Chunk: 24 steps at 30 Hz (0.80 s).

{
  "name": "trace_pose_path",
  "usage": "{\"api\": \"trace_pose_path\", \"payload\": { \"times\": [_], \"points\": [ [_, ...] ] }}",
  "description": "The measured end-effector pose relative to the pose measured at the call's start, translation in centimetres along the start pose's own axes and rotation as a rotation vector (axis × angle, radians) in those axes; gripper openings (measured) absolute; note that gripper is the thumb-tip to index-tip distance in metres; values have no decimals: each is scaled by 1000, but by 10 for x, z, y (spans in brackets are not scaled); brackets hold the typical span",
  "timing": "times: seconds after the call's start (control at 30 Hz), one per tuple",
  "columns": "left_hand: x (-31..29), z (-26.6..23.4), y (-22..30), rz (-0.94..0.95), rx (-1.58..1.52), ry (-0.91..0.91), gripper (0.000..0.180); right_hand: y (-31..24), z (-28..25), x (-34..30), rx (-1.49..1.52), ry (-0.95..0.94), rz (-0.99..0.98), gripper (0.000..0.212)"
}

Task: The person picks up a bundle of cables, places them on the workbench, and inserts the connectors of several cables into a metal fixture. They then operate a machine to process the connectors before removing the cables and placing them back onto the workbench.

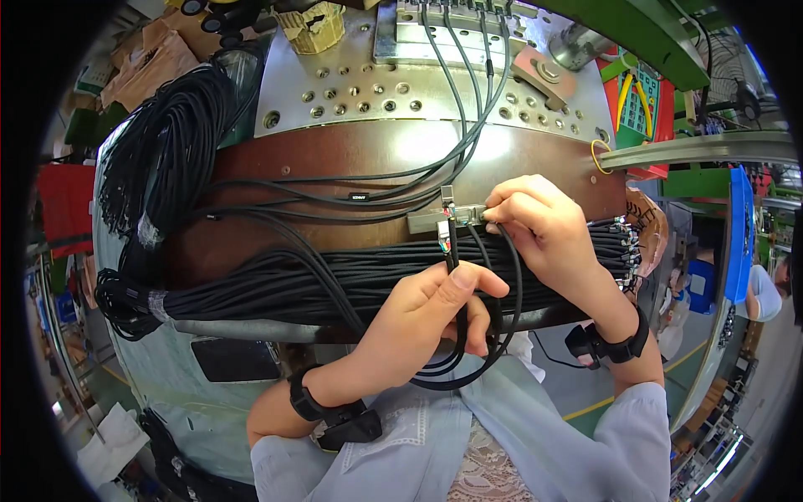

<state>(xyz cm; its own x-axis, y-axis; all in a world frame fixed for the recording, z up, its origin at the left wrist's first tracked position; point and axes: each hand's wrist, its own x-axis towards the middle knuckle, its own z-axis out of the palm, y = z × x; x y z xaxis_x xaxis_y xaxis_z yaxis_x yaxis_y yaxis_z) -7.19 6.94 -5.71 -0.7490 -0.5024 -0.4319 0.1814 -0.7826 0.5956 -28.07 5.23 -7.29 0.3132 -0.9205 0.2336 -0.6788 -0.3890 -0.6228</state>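
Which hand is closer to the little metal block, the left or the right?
The right hand. It's up against the right end of the metal block. The left hand is farther away, below the block, holding black cable.

The person's left hand (431,314) was loosely closed, its thumb (459,278) uppermost, the index finger reaching rightward and the lower fingers curled inward. The right hand (548,230) worked farther out from the body, thumb and forefinger drawn together in a fine pinch, knuckles raised. Both bare forearms angled inward, the left (343,376) from one side, the right (617,314) from the other.
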Motion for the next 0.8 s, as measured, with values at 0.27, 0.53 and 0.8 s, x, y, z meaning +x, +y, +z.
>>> {"api": "trace_pose_path", "payload": {
  "times": [0.27, 0.53, 0.8],
  "points": [
    [-1, 9, 5, -24, -89, 33, 38, -3, -2, 4, -25, -11, 13, 18],
    [1, 13, 10, -56, -106, 51, 37, 2, -1, 2, 29, -15, 44, 17],
    [2, 13, 9, -45, -158, 51, 39, -5, 3, 5, -41, -3, 70, 17]
  ]
}}
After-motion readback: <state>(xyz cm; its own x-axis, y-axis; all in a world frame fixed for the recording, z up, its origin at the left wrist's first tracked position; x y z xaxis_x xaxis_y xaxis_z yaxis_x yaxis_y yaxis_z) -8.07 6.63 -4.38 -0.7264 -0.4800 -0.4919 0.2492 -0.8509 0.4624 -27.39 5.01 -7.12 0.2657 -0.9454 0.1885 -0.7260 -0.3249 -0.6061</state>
